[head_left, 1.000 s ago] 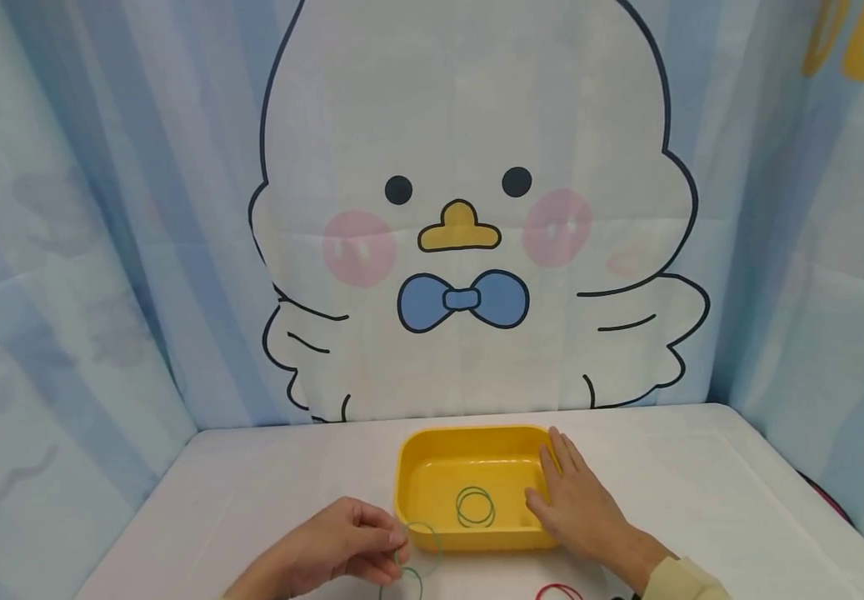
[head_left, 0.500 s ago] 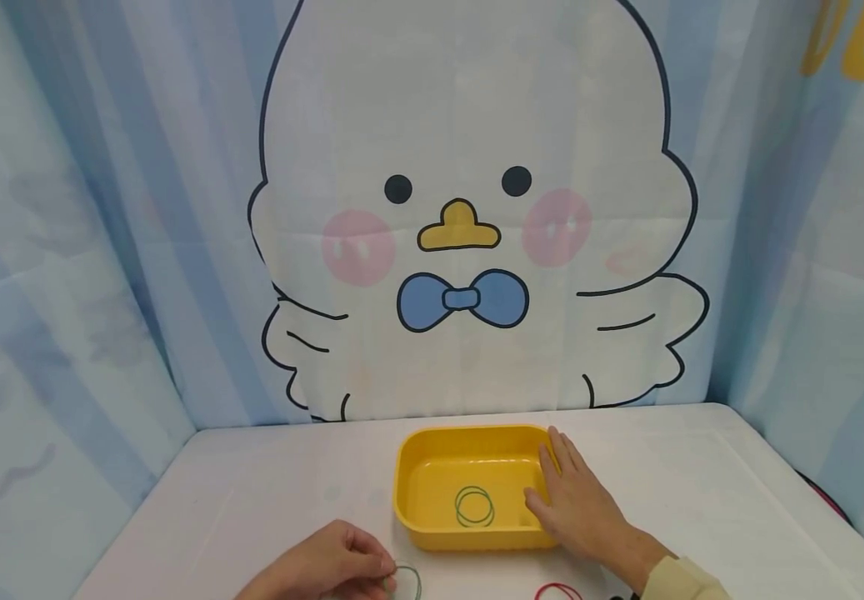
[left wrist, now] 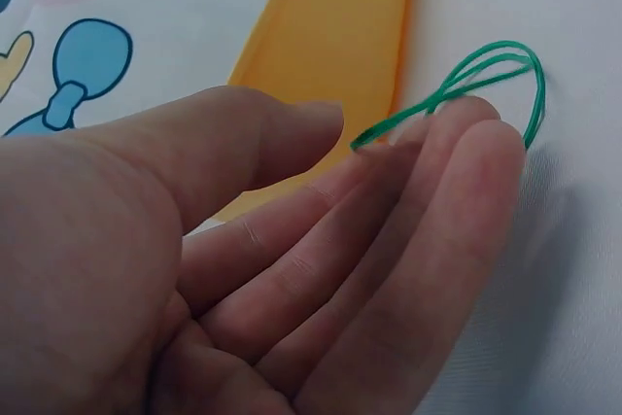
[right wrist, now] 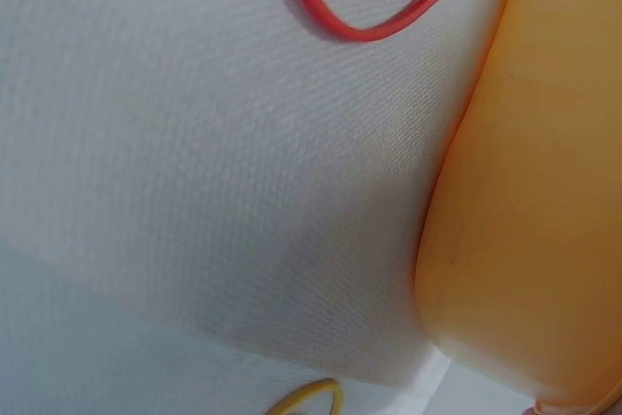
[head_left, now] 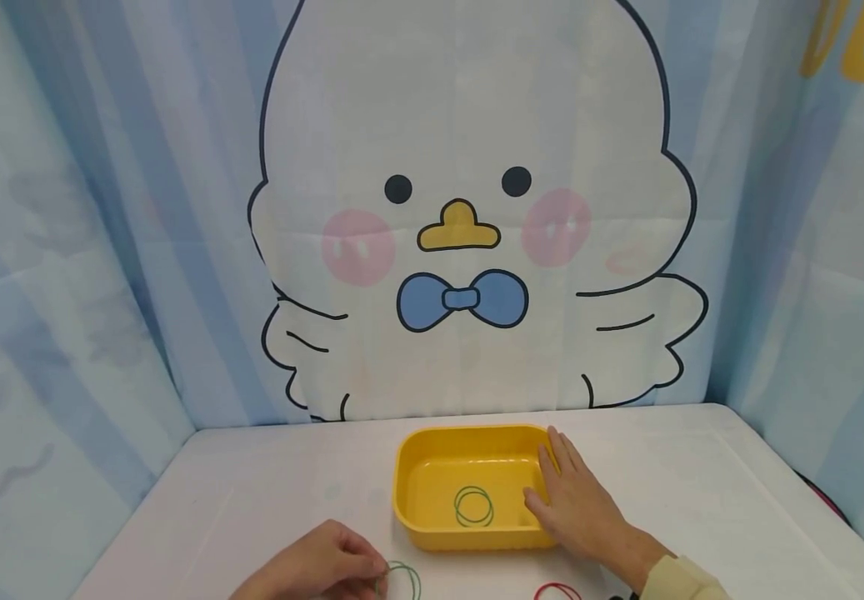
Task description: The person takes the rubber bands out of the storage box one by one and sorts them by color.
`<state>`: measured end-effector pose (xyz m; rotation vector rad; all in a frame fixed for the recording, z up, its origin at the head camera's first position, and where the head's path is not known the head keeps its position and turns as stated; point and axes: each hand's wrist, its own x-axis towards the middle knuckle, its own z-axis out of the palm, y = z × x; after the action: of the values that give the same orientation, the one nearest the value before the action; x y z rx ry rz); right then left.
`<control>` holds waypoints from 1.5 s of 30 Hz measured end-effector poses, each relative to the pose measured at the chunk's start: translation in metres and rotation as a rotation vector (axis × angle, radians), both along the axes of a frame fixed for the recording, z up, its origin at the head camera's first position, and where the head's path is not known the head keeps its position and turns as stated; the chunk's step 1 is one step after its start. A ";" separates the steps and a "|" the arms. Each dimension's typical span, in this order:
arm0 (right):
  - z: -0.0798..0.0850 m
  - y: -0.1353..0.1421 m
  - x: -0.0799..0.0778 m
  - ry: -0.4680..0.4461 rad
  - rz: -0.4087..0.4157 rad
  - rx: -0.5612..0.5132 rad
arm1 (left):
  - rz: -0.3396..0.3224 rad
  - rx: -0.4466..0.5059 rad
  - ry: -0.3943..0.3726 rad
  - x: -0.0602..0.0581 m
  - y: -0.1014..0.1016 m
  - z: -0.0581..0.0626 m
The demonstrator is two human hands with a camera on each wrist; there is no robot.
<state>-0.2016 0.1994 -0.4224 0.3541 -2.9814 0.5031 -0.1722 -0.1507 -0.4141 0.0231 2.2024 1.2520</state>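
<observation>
In the head view, my left hand is low and left of the yellow tray. Its fingertips pinch green rubber bands, whose thin loops stick out to the right. Seen from the left wrist, the green loops lie over the fingertips, near the tip of the thumb. My right hand rests on the tray's right side, fingers straight and spread along the rim. Inside the tray lie looped green rubber bands, partly overlapping.
A red rubber band lies on the white table in front of the tray. The right wrist view shows a yellow loop at its bottom edge. Behind the table hangs a printed curtain.
My left hand has drawn back from the tray's front left corner, down and to the left. The green loops, spread apart before, now hang close together. My right hand has stayed put.
</observation>
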 end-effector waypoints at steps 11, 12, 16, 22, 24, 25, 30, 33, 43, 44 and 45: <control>-0.002 0.001 -0.002 0.001 -0.006 -0.004 | 0.019 0.003 -0.020 -0.003 -0.005 0.006; -0.002 0.001 -0.003 -0.001 -0.006 -0.005 | 0.020 0.004 -0.024 -0.004 -0.006 0.007; -0.002 0.000 -0.003 -0.008 -0.005 -0.006 | 0.022 -0.002 -0.036 -0.005 -0.010 0.011; -0.002 0.000 -0.003 -0.011 -0.007 -0.003 | 0.018 -0.002 -0.040 -0.007 -0.015 0.018; -0.001 -0.001 -0.003 -0.012 -0.009 -0.005 | 0.017 0.020 -0.036 -0.008 -0.018 0.019; -0.001 -0.001 -0.003 -0.011 -0.010 -0.003 | 0.018 0.033 -0.034 -0.009 -0.019 0.020; -0.001 -0.001 -0.002 -0.010 -0.007 0.001 | 0.034 0.117 -0.021 -0.014 -0.022 0.025; 0.000 -0.001 -0.001 -0.015 -0.004 0.002 | 0.042 0.147 -0.006 -0.017 -0.023 0.029; 0.001 -0.001 0.000 -0.015 -0.007 -0.006 | 0.105 0.211 0.088 -0.031 -0.011 0.053; 0.001 -0.001 0.001 -0.014 -0.007 -0.006 | 0.104 0.228 0.097 -0.033 -0.008 0.055; 0.001 -0.001 0.001 -0.013 -0.007 -0.006 | 0.100 0.248 0.104 -0.035 -0.006 0.057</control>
<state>-0.2010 0.1985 -0.4213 0.3404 -2.9920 0.5155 -0.2072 -0.1563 -0.3575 0.0791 2.1433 1.6063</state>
